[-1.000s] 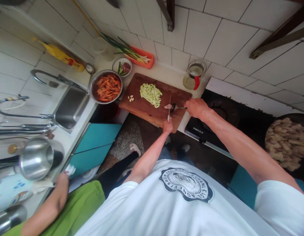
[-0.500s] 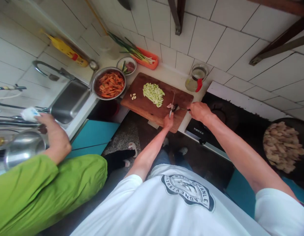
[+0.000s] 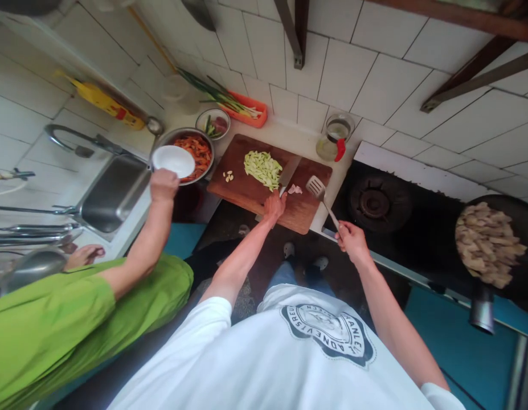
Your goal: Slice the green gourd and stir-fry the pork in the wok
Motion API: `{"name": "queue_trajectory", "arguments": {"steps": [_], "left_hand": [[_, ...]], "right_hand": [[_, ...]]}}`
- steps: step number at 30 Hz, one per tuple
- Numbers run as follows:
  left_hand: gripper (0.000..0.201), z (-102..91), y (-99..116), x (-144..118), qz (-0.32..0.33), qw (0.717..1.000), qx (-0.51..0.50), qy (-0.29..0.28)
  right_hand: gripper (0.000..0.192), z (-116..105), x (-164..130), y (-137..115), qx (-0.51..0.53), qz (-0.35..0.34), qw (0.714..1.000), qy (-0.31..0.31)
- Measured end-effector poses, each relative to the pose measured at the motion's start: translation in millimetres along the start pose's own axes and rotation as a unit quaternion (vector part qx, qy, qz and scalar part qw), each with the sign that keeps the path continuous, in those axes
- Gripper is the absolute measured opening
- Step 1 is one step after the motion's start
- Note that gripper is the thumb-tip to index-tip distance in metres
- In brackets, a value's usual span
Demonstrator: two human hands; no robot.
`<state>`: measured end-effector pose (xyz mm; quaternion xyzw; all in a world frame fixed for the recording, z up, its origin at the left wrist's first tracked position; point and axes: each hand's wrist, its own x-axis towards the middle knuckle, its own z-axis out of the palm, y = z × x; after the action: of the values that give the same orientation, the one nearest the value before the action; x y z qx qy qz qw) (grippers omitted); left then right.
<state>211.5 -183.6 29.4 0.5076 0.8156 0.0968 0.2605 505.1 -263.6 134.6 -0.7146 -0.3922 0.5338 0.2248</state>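
My left hand is closed around the handle of a kitchen knife, whose wide blade lies over the board beside the sliced pale-green vegetable. A few pale pink slices lie right of the knife on the wooden cutting board. In my right hand is a slotted spatula, gripped by its handle, its head above the board's right part. Several peeled garlic cloves are at the board's left.
At left a co-worker's hand holds a white bowl over a metal basin of reddish-orange food. Behind stand a small bowl and an orange tray. A gas burner and a wok of sliced meat are at right.
My left hand has moved left with the knife. My right hand has drawn back toward me, and the spatula's flat face now shows. The co-worker's hand has brought a white bowl over the basin.
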Motion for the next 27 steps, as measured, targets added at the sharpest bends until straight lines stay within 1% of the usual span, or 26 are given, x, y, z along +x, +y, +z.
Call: {"name": "queue_trajectory", "arguments": {"steps": [1, 3, 6, 8, 11, 13, 15, 17, 20, 22, 24, 27], "left_hand": [[0.046, 4.1, -1.4, 2.4, 0.003, 1.000, 0.006, -0.003], [0.046, 11.0, -4.1, 5.7, 0.006, 1.000, 0.017, -0.005], [0.046, 14.5, -8.6, 8.9, 0.009, 0.999, 0.031, -0.003], [0.045, 12.3, -10.3, 10.8, 0.022, 0.999, 0.045, 0.006], [0.043, 7.1, -5.8, 15.1, 0.082, 0.994, 0.068, 0.023], [0.042, 6.2, 3.7, 21.0, 0.141, 0.988, 0.056, 0.001], [0.042, 9.2, 16.9, 30.1, 0.181, 0.982, 0.023, -0.041], [0.041, 15.6, 31.0, 40.7, 0.191, 0.979, -0.005, -0.076], [0.040, 25.3, 46.9, 53.1, 0.187, 0.977, -0.010, -0.102], [0.037, 27.1, 51.6, 56.1, 0.188, 0.976, -0.003, -0.111], [0.030, 24.3, 52.0, 56.2, 0.187, 0.976, 0.005, -0.115], [0.031, 16.4, 48.3, 56.6, 0.183, 0.977, 0.015, -0.106]], "right_hand": [[0.049, 8.7, -5.0, 10.7, 0.062, 0.049, 0.997, -0.014], [0.046, 25.5, -12.1, 24.5, 0.148, 0.110, 0.982, -0.038], [0.035, 42.3, -15.0, 31.1, 0.195, 0.153, 0.967, -0.057], [0.030, 46.1, -12.7, 30.1, 0.197, 0.169, 0.963, -0.066], [0.027, 42.1, -5.0, 23.1, 0.177, 0.173, 0.966, -0.077], [0.025, 35.0, 2.6, 14.4, 0.150, 0.174, 0.969, -0.086], [0.021, 27.2, 12.2, 2.9, 0.117, 0.176, 0.973, -0.099], [0.018, 21.0, 23.4, -9.1, 0.083, 0.178, 0.975, -0.107], [0.019, 19.6, 39.4, -20.7, 0.044, 0.179, 0.975, -0.127], [0.021, 24.8, 45.9, -20.1, 0.040, 0.166, 0.974, -0.147], [0.023, 33.5, 47.9, -11.8, 0.054, 0.143, 0.976, -0.155], [0.034, 47.2, 46.2, 10.6, 0.093, 0.108, 0.981, -0.133]]}}
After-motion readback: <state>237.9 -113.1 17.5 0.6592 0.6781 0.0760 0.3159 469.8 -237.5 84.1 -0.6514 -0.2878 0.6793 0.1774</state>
